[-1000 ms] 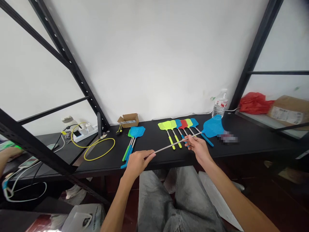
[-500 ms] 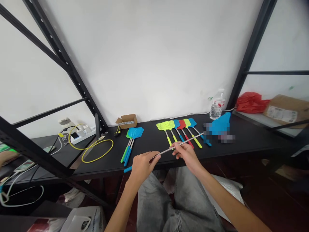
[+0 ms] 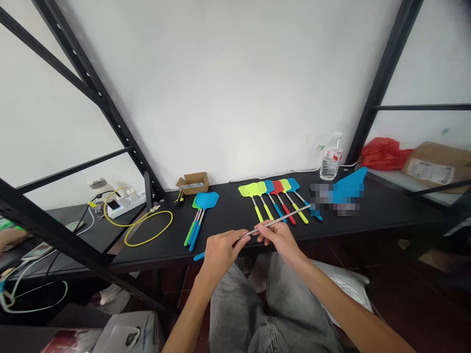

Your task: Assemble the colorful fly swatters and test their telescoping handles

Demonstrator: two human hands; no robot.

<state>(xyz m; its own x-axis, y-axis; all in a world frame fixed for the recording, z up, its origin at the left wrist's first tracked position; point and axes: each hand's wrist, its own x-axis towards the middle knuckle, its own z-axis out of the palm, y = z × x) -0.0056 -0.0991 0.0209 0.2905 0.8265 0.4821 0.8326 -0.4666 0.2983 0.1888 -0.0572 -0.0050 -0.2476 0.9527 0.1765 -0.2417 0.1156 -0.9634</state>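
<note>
Across my lap, just above the table's front edge, a blue fly swatter (image 3: 349,187) is held slanting up to the right, its blue handle end poking out left of my left hand (image 3: 223,249). That hand is closed around the lower metal rod. My right hand (image 3: 276,237) pinches the same rod a little farther up, fingers close to the left ones. Behind the rod, a fanned row of fly swatters (image 3: 277,188) in yellow-green, blue and red lies on the table. Left of the row, a small stack of blue and green swatters (image 3: 206,200) lies together.
Black table (image 3: 228,211) between metal shelf posts. At the back stand an open cardboard box (image 3: 193,183) and a water bottle (image 3: 331,159). A yellow cable (image 3: 147,240) loops on the left near a power strip (image 3: 127,205). Pixelated items (image 3: 346,210) lie at right.
The held swatter's blue head has turned and shifted slightly right, looking narrower. My right hand has slid a little left along the rod, closer to my left hand.
</note>
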